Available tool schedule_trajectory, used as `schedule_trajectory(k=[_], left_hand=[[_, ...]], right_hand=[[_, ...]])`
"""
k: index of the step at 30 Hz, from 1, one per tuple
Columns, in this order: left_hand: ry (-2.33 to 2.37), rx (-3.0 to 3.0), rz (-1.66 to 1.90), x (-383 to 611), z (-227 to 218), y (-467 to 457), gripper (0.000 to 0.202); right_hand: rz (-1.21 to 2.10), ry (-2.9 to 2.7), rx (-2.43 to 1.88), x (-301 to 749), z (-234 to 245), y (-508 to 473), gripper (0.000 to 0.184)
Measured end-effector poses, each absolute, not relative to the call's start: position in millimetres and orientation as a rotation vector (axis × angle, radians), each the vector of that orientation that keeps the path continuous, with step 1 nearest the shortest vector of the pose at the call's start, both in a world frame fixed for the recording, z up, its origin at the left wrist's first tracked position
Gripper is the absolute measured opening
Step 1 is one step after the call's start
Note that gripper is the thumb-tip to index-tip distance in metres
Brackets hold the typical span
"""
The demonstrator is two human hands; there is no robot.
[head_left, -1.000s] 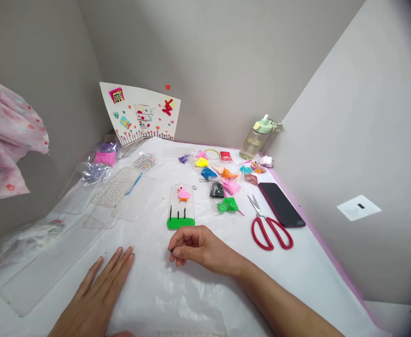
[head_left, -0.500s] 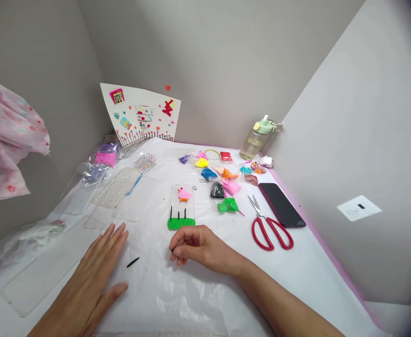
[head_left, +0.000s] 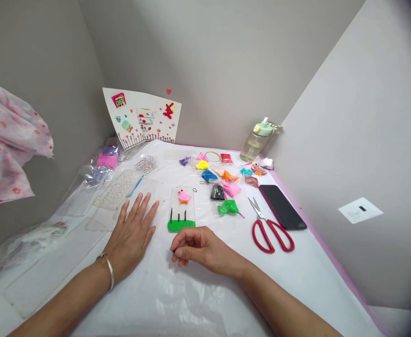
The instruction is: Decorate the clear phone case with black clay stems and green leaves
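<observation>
My left hand lies flat on the white table cover, palm down with fingers spread, and a bracelet circles its wrist. The thin black clay strip seen before is out of sight, where the palm now rests. Thumb and forefinger of my right hand pinch a small black piece of clay, mostly hidden by the fingers. Just beyond the right hand is a clear phone case. On it are a pink clay duck, three upright black clay strips and a green clay band along the near end.
Scissors and a dark phone lie at right. Bags of coloured clay spread behind the case, with a water bottle further back. At left are clear cases, plastic bags and beads. A drawing leans on the wall.
My left hand has moved right and forward, over the spot where the loose black strip lay, hiding it. The right hand keeps its pinch almost in place.
</observation>
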State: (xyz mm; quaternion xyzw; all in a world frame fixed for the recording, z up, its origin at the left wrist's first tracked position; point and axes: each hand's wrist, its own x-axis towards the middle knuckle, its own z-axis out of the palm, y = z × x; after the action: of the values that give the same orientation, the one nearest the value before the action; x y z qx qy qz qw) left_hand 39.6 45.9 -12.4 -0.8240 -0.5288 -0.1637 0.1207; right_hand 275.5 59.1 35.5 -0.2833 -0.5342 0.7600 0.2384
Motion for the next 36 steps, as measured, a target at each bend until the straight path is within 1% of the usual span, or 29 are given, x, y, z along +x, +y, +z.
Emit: schedule_trajectory(k=[5, 10, 15, 18, 23, 25, 27, 30, 33, 36], left_hand=[[-1.360, -2.473, -0.436, 40.8, -15.2, 29.2, 0.054], [-1.448, -2.397, -0.491, 29.4, -10.7, 50.5, 0.052], [-1.308, -2.489, -0.391, 33.7, -11.6, 34.5, 0.054], [-1.349, -2.470, -0.392, 30.9, -9.7, 39.2, 0.057], [-1.373, -2.448, -0.417, 27.8, -7.1, 46.7, 0.056], [-1.294, -2.509, -0.387, 30.7, -8.8, 36.1, 0.059], [-1.244, -2.562, -0.354, 32.0, -10.5, 28.6, 0.068], [-1.307, -2.554, -0.373, 27.2, -11.4, 38.9, 0.080], [-1.426, -2.492, -0.432, 20.1, -10.0, 59.9, 0.080], [-1.406, -2.490, -0.421, 19.4, -9.3, 57.0, 0.081]], right_hand=[[2.084, -1.462, -0.771, 275.2, 34.0, 59.4, 0.031], [2.076, -1.461, -0.782, 275.9, 34.6, 59.6, 0.031], [2.082, -1.463, -0.776, 276.5, 37.3, 59.9, 0.031], [2.083, -1.464, -0.777, 275.7, 37.8, 59.1, 0.031], [2.063, -1.466, -0.790, 276.0, 38.9, 59.6, 0.031], [2.065, -1.470, -0.790, 276.7, 39.1, 60.3, 0.031], [2.071, -1.474, -0.788, 276.9, 38.9, 60.5, 0.030], [2.075, -1.475, -0.787, 275.9, 39.1, 60.1, 0.031], [2.065, -1.481, -0.789, 275.4, 40.1, 60.1, 0.030], [2.050, -1.486, -0.786, 276.6, 40.7, 60.6, 0.028]])
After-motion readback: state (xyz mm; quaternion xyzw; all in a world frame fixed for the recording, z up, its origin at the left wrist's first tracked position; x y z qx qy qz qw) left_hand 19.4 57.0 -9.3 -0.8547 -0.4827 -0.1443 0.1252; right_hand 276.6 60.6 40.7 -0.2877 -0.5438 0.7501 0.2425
